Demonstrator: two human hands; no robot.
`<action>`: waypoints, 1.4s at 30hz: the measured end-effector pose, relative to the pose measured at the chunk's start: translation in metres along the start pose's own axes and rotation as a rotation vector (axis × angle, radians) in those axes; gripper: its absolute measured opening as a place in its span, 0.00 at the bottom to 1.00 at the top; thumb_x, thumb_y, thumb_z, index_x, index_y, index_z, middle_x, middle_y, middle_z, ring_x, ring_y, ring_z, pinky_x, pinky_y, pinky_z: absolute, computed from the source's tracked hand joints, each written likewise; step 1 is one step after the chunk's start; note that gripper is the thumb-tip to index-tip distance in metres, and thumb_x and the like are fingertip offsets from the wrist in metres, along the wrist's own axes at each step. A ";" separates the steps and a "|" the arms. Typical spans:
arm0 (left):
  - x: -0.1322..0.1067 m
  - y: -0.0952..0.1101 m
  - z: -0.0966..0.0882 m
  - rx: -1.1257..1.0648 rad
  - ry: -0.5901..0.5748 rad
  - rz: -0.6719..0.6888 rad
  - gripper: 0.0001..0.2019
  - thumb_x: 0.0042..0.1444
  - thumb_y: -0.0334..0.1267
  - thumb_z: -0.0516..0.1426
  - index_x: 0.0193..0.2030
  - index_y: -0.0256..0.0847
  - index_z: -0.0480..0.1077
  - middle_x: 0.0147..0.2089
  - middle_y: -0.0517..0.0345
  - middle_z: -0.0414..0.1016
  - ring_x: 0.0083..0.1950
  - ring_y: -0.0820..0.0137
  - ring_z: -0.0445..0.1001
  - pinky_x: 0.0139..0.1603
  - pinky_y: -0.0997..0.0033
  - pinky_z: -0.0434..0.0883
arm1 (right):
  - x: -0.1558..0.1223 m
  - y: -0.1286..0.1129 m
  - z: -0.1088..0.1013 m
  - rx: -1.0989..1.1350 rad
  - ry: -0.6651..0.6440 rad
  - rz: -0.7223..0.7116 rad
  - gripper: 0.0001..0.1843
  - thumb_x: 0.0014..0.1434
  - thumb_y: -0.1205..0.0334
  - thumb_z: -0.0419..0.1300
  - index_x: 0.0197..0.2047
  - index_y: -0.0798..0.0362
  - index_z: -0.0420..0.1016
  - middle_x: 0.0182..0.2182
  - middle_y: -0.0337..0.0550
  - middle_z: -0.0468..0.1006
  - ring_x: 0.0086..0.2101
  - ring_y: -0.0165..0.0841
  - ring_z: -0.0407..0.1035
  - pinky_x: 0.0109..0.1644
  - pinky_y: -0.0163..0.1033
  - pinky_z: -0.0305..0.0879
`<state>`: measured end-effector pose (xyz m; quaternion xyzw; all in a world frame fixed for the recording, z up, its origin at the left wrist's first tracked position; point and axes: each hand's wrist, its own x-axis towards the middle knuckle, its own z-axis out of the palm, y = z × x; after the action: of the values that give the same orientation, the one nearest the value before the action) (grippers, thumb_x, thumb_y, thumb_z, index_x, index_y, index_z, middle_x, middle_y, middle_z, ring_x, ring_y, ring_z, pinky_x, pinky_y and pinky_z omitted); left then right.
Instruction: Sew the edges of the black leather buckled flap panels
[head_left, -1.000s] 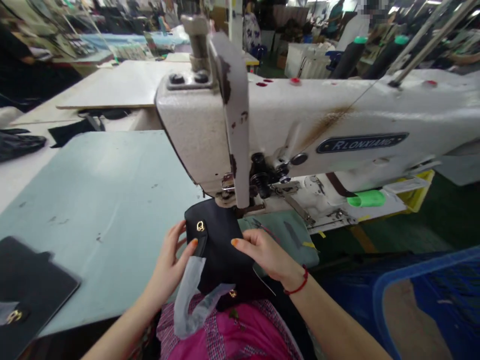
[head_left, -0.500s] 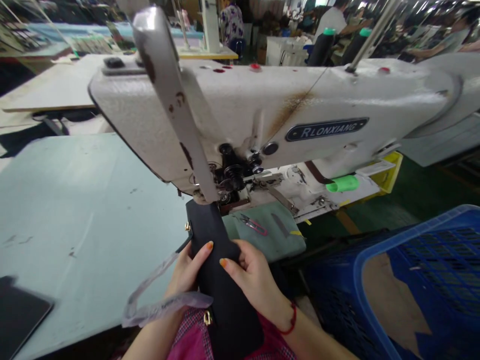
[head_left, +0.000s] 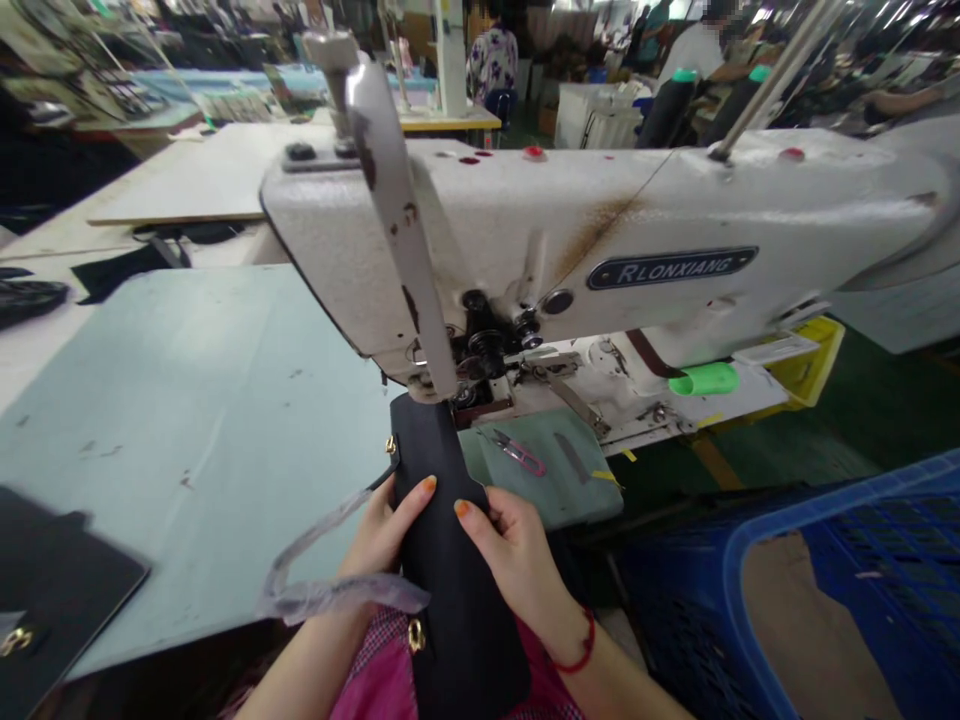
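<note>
A long black bag piece (head_left: 454, 590) runs from my lap up to the needle area of a white sewing machine (head_left: 480, 220). My left hand (head_left: 386, 525) grips its left edge, thumb on top and fingers underneath. On the opposite edge my right hand (head_left: 514, 545) holds it the same way, its thumb lying on the surface. Gold hardware (head_left: 416, 635) sits on the piece's left side, with a strap wrapped in clear plastic (head_left: 341, 598) looping out over my left wrist. The far end of the piece lies beneath the machine head, where the needle is hidden.
Pink-handled thread snips (head_left: 519, 452) and a grey blade-like strip (head_left: 574, 457) lie on the green cloth right of the needle. Another black piece (head_left: 67, 580) rests on the pale table (head_left: 202, 400) at left. A blue basket (head_left: 739, 545) stands at right; people work behind.
The view has swung left, so the machine appears further right and more of the black piece on the table shows. Both hands keep their grip on the bag piece.
</note>
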<state>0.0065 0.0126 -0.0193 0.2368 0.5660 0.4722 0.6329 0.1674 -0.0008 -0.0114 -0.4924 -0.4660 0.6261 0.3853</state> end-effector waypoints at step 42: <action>0.052 0.045 0.003 -0.055 0.035 -0.027 0.24 0.43 0.43 0.71 0.48 0.39 0.75 0.36 0.49 0.82 0.31 0.61 0.81 0.32 0.67 0.78 | 0.068 -0.018 0.011 0.073 0.010 -0.001 0.21 0.58 0.44 0.61 0.31 0.56 0.74 0.27 0.40 0.72 0.28 0.29 0.63 0.30 0.32 0.59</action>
<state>-0.0097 0.0783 -0.0068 0.2033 0.5669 0.4834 0.6354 0.1423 0.0653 -0.0105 -0.4811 -0.4411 0.6399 0.4056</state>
